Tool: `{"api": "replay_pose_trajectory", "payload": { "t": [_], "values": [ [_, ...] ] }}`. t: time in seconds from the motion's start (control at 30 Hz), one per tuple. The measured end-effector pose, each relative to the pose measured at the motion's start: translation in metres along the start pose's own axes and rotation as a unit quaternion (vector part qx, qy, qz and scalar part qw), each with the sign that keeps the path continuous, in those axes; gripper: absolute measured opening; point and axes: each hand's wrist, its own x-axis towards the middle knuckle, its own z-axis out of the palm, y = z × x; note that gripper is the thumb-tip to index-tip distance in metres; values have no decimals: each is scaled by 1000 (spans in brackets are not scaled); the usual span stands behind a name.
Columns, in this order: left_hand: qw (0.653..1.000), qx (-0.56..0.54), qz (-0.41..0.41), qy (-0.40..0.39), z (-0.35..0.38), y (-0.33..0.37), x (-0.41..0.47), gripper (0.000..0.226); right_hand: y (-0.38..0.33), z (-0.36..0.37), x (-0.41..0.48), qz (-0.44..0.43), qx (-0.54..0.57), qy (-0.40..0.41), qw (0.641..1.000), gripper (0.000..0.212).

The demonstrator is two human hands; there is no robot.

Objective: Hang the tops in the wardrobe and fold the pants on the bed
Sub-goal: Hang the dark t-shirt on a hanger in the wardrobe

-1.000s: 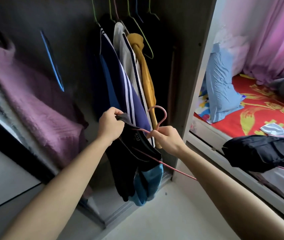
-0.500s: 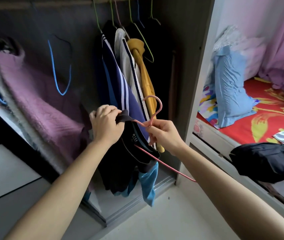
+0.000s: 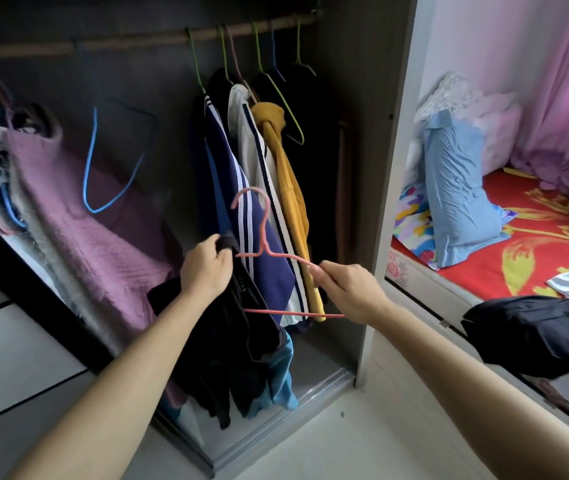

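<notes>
A black top with blue parts (image 3: 238,355) hangs from my left hand (image 3: 207,268), which grips its collar in front of the open wardrobe. My right hand (image 3: 349,289) pinches the right arm of a pink wire hanger (image 3: 262,233), whose hook points up. The hanger's left end sits at the collar by my left fingers. Behind it a navy striped jacket (image 3: 231,188), a white top (image 3: 252,147) and a mustard top (image 3: 286,174) hang from the wardrobe rail (image 3: 137,43). Dark pants (image 3: 532,334) lie on the bed (image 3: 539,251) at the right.
An empty blue hanger (image 3: 92,168) hangs left of the jackets. A mauve garment (image 3: 85,223) and other clothes fill the wardrobe's left side. The wardrobe side panel (image 3: 383,188) stands between wardrobe and bed. A blue pillow (image 3: 456,188) and pink curtain (image 3: 560,81) are by the bed.
The hanger has swung upright and risen, its hook now above both hands. My right hand slid from the neck out along the hanger's right arm. The view tilted up, showing the rail.
</notes>
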Motion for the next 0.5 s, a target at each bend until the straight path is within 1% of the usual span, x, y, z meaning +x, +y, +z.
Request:
{"api": "replay_pose_trajectory", "payload": {
  "t": [0.03,0.1,0.2,0.33,0.4,0.47,0.5],
  "values": [
    [1000,-18,18,-6,3,8,-2,28,-5,5,2,-7,5,-12,1000,50],
    [999,-44,15,-15,4,20,-2,16,-13,12,7,-11,25,-25,999,48],
    [998,-61,12,-31,-2,23,4,18,-16,13,8,-5,49,-13,999,47],
    [988,-93,29,-118,-8,19,10,26,-10,7,6,-2,35,35,999,48],
    [980,-107,36,-165,-9,18,10,21,-9,6,5,0,43,41,998,48],
    [973,-105,54,-196,-11,17,10,10,-10,5,5,7,59,36,998,47],
    [972,-96,70,-205,-11,16,8,14,-11,4,5,13,64,34,997,48]
  ]
}}
